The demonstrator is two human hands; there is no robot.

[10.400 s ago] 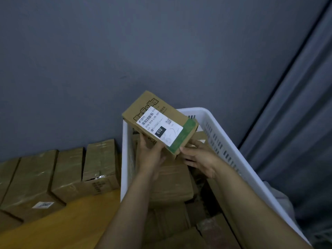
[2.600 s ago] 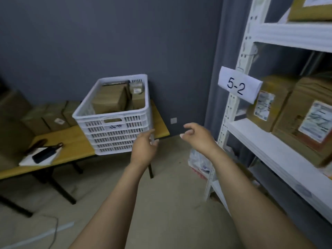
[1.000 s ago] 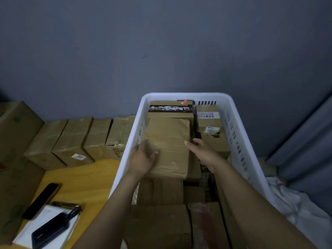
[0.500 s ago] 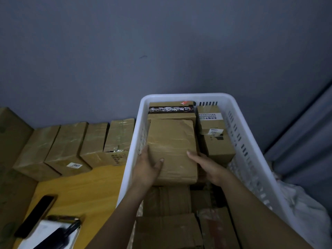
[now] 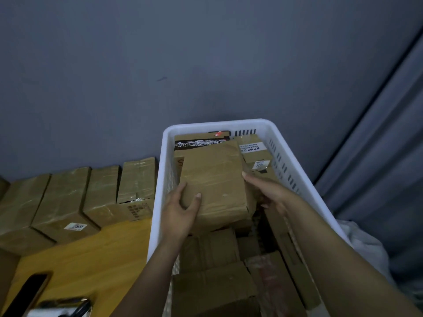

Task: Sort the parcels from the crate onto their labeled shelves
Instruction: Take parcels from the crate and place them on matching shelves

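Both hands hold one brown parcel [image 5: 215, 181] above the other boxes in the white crate [image 5: 158, 202]. The left hand [image 5: 180, 211] grips its near left corner, thumb on top and fingers curled round the side. The right hand [image 5: 267, 193] clasps the right side, one finger lying along the upper edge and the rest curled beneath. The parcel is plain cardboard wrapped in clear tape. Beyond it, at the far end of the crate, lie a box with a black printed band [image 5: 199, 143] and a small box with white labels [image 5: 254, 154]; more cardboard boxes fill the near part. The crate stands on a yellow bench [image 5: 91, 252]. Left of the crate, a row of taped boxes [image 5: 66, 197] sits on the bench against the grey wall. A dark phone [image 5: 29, 291] lies at the near left. A grey curtain [image 5: 377, 145] hangs to the right.
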